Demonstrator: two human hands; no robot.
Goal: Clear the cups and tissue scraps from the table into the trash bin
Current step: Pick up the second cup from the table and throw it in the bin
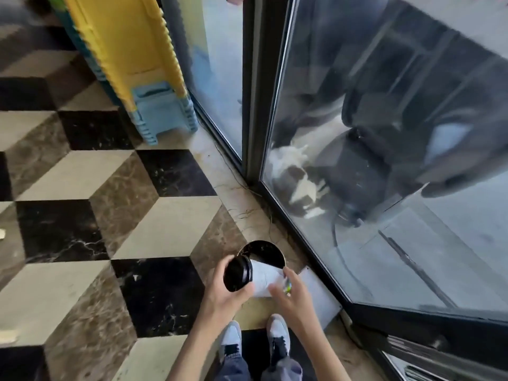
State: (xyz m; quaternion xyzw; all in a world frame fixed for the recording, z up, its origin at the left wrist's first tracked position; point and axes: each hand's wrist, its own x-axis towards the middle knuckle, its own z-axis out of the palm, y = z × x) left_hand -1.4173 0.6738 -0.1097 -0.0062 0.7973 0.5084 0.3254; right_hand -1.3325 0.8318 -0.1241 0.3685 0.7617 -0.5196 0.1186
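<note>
A white paper cup (263, 279) with a black lid (238, 273) lies on its side in both my hands, just above the floor. My left hand (228, 294) grips the lid end. My right hand (290, 294) holds the cup's white body, with a small green-yellow scrap (287, 285) under its fingers. Directly beyond the cup stands a round trash bin (270, 247) with a dark inside and a thin gold rim; the cup's base points over its opening. No table or tissue scraps are in view.
A white flat panel (320, 295) lies right of the bin against the glass door (384, 160). A stack of yellow and blue plastic stools (143, 78) stands at the back left. My shoes (231, 336) are below on the patterned tile floor (82, 215).
</note>
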